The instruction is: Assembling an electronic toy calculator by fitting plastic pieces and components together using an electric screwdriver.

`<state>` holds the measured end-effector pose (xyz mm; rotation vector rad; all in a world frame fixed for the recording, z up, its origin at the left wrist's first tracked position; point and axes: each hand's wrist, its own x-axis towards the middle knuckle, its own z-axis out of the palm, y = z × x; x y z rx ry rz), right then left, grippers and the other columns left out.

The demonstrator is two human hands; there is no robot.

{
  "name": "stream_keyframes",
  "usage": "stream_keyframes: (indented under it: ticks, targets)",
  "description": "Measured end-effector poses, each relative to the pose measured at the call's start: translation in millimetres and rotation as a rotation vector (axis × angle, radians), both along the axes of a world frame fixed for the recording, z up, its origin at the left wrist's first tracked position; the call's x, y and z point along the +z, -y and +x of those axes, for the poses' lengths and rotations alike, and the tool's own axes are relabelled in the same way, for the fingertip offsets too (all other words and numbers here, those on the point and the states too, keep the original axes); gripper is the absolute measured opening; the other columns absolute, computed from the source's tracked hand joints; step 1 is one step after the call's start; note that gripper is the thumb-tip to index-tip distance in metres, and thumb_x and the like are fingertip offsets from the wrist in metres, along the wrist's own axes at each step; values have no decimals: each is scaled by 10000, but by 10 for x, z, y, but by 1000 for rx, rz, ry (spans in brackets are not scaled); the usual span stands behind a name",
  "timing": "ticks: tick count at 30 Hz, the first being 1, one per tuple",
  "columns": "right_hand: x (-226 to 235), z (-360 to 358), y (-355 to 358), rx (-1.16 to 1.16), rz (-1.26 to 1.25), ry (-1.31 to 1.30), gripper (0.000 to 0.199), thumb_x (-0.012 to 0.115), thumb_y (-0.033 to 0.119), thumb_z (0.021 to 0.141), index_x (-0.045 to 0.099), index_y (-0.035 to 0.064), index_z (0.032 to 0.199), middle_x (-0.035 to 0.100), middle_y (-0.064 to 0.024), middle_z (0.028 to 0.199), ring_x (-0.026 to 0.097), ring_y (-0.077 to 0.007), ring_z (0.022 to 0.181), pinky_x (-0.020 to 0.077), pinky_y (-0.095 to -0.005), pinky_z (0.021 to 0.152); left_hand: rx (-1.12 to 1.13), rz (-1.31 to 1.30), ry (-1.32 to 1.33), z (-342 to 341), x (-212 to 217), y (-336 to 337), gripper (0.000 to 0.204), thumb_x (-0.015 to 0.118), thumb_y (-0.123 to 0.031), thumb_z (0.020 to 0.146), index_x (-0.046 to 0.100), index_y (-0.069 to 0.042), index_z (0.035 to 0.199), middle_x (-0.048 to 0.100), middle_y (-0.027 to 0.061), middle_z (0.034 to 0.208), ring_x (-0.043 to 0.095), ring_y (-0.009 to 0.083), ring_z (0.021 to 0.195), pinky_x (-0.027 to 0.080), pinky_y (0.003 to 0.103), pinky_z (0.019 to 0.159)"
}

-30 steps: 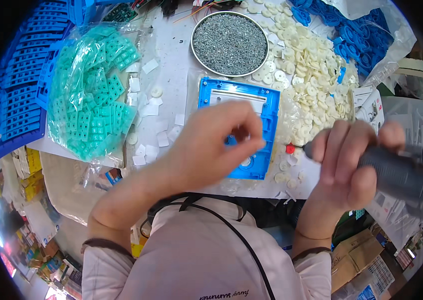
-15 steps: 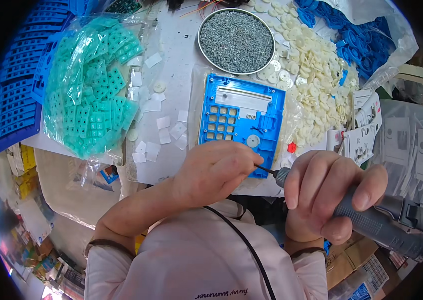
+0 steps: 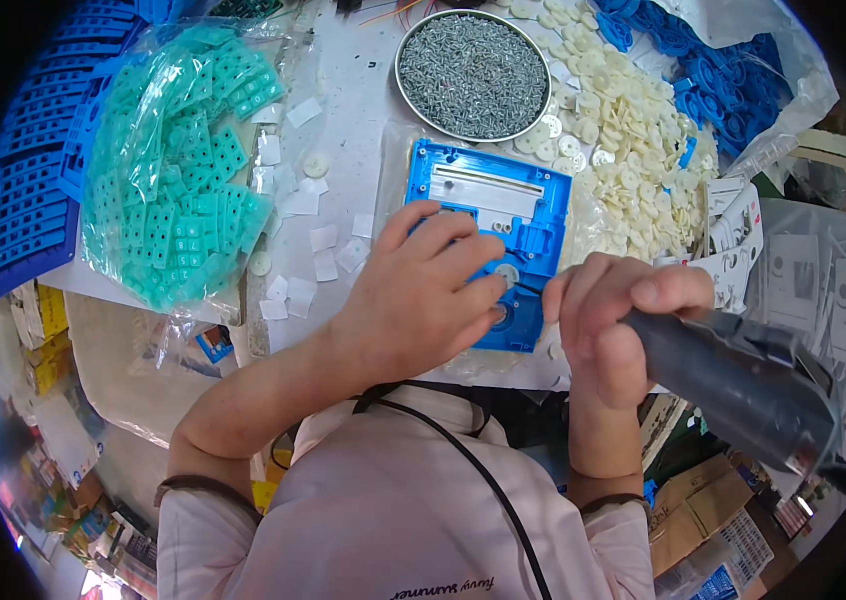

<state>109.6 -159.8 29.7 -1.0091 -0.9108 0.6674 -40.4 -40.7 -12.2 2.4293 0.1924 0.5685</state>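
A blue plastic casing (image 3: 540, 240) lies open side up on the table in front of me. My left hand (image 3: 430, 290) rests across its left and lower part with fingers spread, covering the grid of square holes. My right hand (image 3: 611, 320) is wrapped round a dark grey electric screwdriver (image 3: 728, 375), tilted with its body to the lower right. The thin bit points at the white disc (image 3: 509, 274) inside the casing; whether it touches a screw there, I cannot tell.
Behind the casing stands a round metal bowl (image 3: 400, 85) full of small screws (image 3: 471, 75). Cream discs (image 3: 633, 150) are heaped to the right, with blue parts (image 3: 733, 95) beyond. Left lie bagged turquoise keypads (image 3: 183, 170), white paper squares (image 3: 323, 238) and stacked blue casings (image 3: 28, 190).
My left hand has left the screwdriver tip, opened and spread over the casing. My right hand has brought the screwdriver up and leftward, its bit now over the white disc.
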Motion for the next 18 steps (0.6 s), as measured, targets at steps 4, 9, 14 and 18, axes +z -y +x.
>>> stream_keyframes:
  ticks: [4, 9, 14, 18]
  targets:
    - [-107, -2, -24, -3, 1, 21, 350, 721, 168, 949, 460, 130, 1178, 543, -43, 697, 516, -167, 577, 485, -347, 575, -68, 106, -19, 29, -38, 14, 138, 766, -195, 751, 702, -112, 841, 618, 2, 1073, 555, 220, 1138, 351, 551, 1117]
    - [-221, 30, -28, 117, 77, 41, 331, 679, -51, 899, 464, 49, 1129, 610, -108, 792, 606, -205, 688, 544, -387, 678, -50, 156, -74, 33, -87, 45, 175, 762, -231, 756, 715, -133, 894, 626, -31, 1050, 577, 187, 1125, 293, 590, 1168]
    - [-281, -67, -74, 65, 123, 199, 252, 693, -77, 862, 504, -9, 1013, 603, -113, 750, 601, -221, 615, 534, -354, 599, -46, 169, -63, 46, -119, 54, 168, 722, -239, 771, 727, -139, 905, 627, -37, 1006, 584, 181, 1103, 275, 600, 1175]
    - [-218, -51, -83, 119, 16, 249, 292, 699, 74, 927, 447, 81, 1074, 549, -65, 657, 541, -197, 569, 507, -378, 558, -55, 192, -25, 39, -181, 53, 135, 706, -217, 767, 719, -136, 875, 607, -32, 946, 572, 182, 1087, 294, 598, 1158]
